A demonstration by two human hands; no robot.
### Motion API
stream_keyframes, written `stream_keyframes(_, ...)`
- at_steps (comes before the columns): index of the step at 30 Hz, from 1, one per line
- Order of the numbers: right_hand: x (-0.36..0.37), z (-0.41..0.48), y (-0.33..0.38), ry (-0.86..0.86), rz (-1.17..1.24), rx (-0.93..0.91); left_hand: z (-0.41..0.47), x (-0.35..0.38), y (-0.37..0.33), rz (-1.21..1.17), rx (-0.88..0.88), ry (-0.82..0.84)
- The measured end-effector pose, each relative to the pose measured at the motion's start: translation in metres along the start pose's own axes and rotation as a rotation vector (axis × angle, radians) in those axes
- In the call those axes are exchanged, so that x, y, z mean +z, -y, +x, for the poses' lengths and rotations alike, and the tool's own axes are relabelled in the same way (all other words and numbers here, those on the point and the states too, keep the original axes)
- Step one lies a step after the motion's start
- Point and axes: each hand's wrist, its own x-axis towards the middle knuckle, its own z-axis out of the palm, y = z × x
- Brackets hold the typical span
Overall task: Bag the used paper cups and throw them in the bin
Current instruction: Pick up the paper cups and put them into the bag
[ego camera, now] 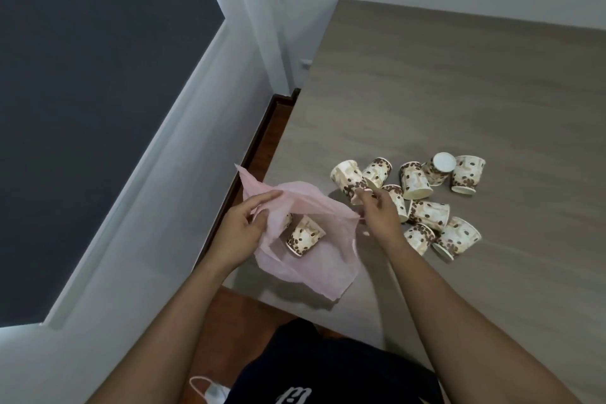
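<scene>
A thin pink plastic bag (314, 266) lies open on the near left corner of the grey table (459, 92). Inside it lies a coffee-bean-print paper cup (305, 236), with a second one (288, 220) half hidden by the film. My left hand (242, 233) grips the bag's left rim. My right hand (377, 210) pinches a tilted cup (347, 177) just beyond the bag's mouth, and the bag's right rim is caught at its lower fingers. Several more cups (429, 210) lie scattered on the table to the right, some on their sides, some upside down.
The table's left edge runs beside a strip of wooden floor (272, 128) and a white wall with a dark panel (82, 75). A white face mask (210, 390) hangs at the bottom of the view. No bin is in view.
</scene>
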Motion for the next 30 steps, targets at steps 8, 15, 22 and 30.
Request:
stream_keyframes(8,-0.041,-0.024,0.017,0.437,0.431,0.080,0.020,0.026,-0.033,-0.079,-0.022,-0.006)
stream_keyframes(15,-0.012,-0.060,-0.019,0.360,-0.297,-0.145,0.022,0.047,-0.059,-0.103,0.046,0.160)
stream_keyframes(22,0.031,-0.069,-0.058,0.490,-0.595,-0.221,0.022,0.061,-0.066,-0.046,0.101,0.174)
stream_keyframes(30,-0.033,-0.063,-0.055,-0.094,-0.521,-0.374,0.021,0.070,-0.045,0.220,0.258,0.044)
